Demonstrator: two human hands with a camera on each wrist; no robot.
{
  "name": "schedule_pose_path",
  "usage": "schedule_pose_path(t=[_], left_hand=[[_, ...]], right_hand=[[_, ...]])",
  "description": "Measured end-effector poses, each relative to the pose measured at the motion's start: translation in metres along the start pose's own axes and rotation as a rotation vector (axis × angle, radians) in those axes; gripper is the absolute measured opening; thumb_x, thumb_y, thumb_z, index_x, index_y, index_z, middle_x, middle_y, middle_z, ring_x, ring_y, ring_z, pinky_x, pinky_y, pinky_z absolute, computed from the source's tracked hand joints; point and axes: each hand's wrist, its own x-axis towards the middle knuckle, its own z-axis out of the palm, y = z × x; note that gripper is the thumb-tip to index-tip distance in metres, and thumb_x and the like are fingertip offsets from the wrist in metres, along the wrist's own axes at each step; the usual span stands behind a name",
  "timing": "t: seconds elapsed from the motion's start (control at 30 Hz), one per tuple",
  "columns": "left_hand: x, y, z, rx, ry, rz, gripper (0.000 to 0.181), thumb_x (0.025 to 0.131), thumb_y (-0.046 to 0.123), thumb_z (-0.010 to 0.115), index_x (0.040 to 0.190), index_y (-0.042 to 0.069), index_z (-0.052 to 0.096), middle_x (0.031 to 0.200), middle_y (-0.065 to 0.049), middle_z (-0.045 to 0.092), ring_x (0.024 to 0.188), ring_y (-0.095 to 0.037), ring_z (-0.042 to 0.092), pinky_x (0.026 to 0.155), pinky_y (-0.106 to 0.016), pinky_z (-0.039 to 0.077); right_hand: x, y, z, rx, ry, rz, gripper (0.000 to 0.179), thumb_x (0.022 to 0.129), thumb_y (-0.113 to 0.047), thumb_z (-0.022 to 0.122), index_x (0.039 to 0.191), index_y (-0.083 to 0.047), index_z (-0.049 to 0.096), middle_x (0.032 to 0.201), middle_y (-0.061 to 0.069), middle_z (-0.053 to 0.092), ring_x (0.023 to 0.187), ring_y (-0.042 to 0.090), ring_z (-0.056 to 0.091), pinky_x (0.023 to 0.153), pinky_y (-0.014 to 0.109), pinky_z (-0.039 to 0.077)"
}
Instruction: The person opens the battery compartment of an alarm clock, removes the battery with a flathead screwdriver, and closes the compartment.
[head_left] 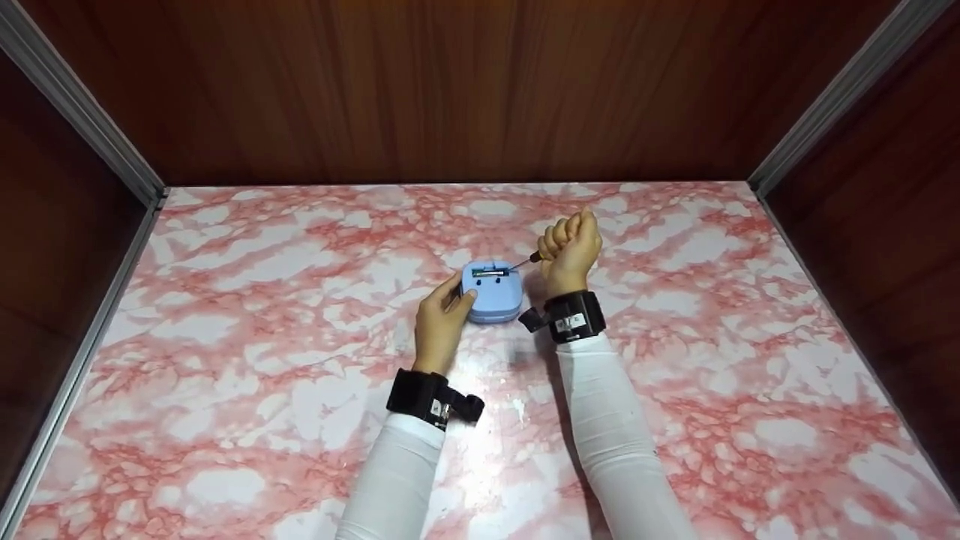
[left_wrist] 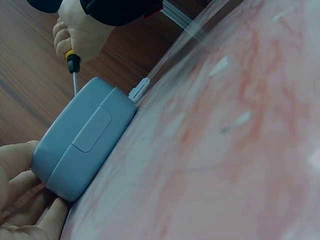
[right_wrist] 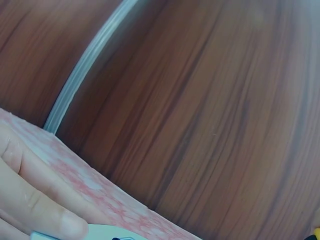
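Observation:
A light-blue, rounded-square device (head_left: 495, 301) rests on the table with its battery slot facing up. Inside the slot lies a green and black battery (head_left: 489, 274). My left hand (head_left: 441, 319) grips the device by its left side, thumb over the top edge. With curled fingers my right hand (head_left: 572, 247) holds a screwdriver (head_left: 535, 256) by its black and yellow handle. Its slanted metal shaft (left_wrist: 75, 84) reaches the right end of the slot; in the left wrist view the device's wall hides the tip. The right wrist view shows my left fingers on the device.
A small pale tab-like piece (left_wrist: 139, 90) shows by the device's lower edge in the left wrist view. The table (head_left: 300, 405) has a red and white marbled top. Dark wooden panels (head_left: 450, 90) enclose its back and sides, with metal strips at the corners.

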Motion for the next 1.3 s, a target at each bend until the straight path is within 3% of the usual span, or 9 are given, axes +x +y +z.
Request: schedule_pose_path(t=[0.37,0.67,0.83,1.1,1.3], left_hand=[[-0.001,0.000,0.002,0.029,0.017,0.012,0.047,0.090,0.018,0.070,0.134,0.007,0.057,0.135,-0.010,0.056,0.122,-0.021,0.054,0.097,-0.018,0.045],[-0.002,0.001,0.003,0.026,0.028,-0.017,0.047,0.089,0.018,0.071,0.133,0.009,0.058,0.134,-0.007,0.057,0.121,-0.018,0.055,0.095,-0.018,0.046],[-0.001,0.002,0.004,0.036,0.021,-0.031,0.047,0.089,0.020,0.072,0.133,0.011,0.059,0.134,-0.005,0.057,0.121,-0.016,0.056,0.094,-0.018,0.047],[-0.002,0.004,0.003,0.058,0.004,-0.036,0.047,0.090,0.022,0.071,0.134,0.012,0.058,0.136,-0.003,0.056,0.121,-0.013,0.055,0.095,-0.018,0.046],[-0.002,0.003,0.002,0.074,0.019,-0.033,0.046,0.089,0.024,0.071,0.133,0.014,0.060,0.133,-0.004,0.058,0.119,-0.014,0.057,0.095,-0.019,0.047]], right_hand=[[-0.006,-0.002,0.000,-0.019,0.109,0.017,0.047,0.101,-0.016,0.035,0.055,-0.014,0.027,0.044,-0.006,0.021,0.036,0.006,0.017,0.036,0.024,0.008],[-0.007,-0.002,0.000,0.045,0.118,0.029,0.050,0.103,-0.021,0.036,0.055,-0.014,0.027,0.044,-0.006,0.022,0.038,0.006,0.015,0.037,0.023,0.007],[-0.010,0.002,0.010,0.042,0.034,0.005,0.048,0.103,-0.015,0.029,0.055,-0.014,0.026,0.044,-0.006,0.021,0.039,0.007,0.013,0.037,0.022,0.007],[-0.015,0.003,0.019,-0.118,-0.146,-0.174,0.051,0.105,-0.015,0.027,0.054,-0.015,0.028,0.044,-0.006,0.019,0.037,0.007,0.010,0.033,0.022,0.006],[-0.016,0.006,0.022,-0.233,-0.238,-0.198,0.052,0.103,-0.014,0.029,0.051,-0.015,0.030,0.043,-0.005,0.021,0.036,0.008,0.013,0.033,0.024,0.008]])
